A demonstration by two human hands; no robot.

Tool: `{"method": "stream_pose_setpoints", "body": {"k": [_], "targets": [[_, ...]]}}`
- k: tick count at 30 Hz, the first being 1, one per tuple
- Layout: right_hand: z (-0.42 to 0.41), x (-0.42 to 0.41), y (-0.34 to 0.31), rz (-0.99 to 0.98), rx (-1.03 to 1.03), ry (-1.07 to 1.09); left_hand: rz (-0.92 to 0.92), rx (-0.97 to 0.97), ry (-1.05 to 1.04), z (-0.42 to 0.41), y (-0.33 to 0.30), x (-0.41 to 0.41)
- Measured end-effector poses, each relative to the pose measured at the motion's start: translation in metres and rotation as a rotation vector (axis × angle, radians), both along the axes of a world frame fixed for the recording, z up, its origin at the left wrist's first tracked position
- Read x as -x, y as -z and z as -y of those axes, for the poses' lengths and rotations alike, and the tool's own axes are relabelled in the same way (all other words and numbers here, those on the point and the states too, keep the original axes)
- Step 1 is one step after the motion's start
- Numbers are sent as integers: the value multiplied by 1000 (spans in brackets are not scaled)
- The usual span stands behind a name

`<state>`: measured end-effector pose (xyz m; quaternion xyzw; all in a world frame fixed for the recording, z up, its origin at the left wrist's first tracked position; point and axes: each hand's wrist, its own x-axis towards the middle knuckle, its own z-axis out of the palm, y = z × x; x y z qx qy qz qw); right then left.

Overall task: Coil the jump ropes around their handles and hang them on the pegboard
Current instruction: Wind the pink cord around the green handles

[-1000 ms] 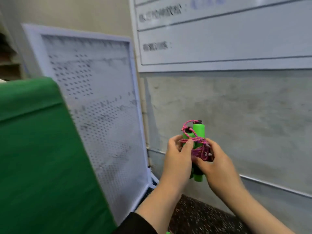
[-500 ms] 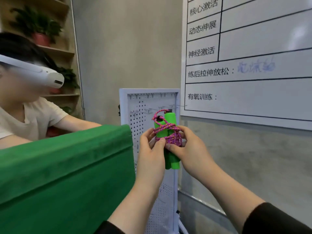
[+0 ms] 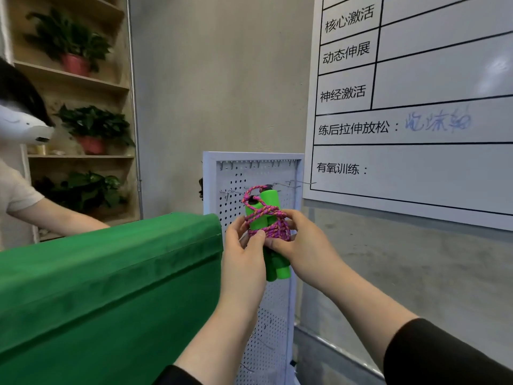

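A jump rope with two green foam handles and a pink braided cord wound around them is held upright in front of the white pegboard. My left hand pinches the cord on the left side of the bundle. From the right, my right hand grips the coiled cord and the handles. A loop of cord sticks up above the handle tops. Metal hooks jut from the pegboard just behind and above the bundle.
A big green padded mat fills the lower left, right beside my left arm. Another person stands behind it at the left. A whiteboard hangs on the concrete wall at right. Shelves with potted plants stand at the back left.
My view has lifted and swung, so the pegboard's top and its hooks now sit right behind the bundle. Both hands keep the same hold on the coiled rope and have raised it.
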<state>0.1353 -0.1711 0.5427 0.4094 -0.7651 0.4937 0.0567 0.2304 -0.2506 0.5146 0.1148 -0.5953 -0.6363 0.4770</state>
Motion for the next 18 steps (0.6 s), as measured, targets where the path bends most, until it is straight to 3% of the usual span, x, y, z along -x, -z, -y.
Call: {"method": "stream_pose_setpoints", "body": {"k": [18], "targets": [[44,13,0,36,-91,-29,190,7,-7,14,30,14]]}}
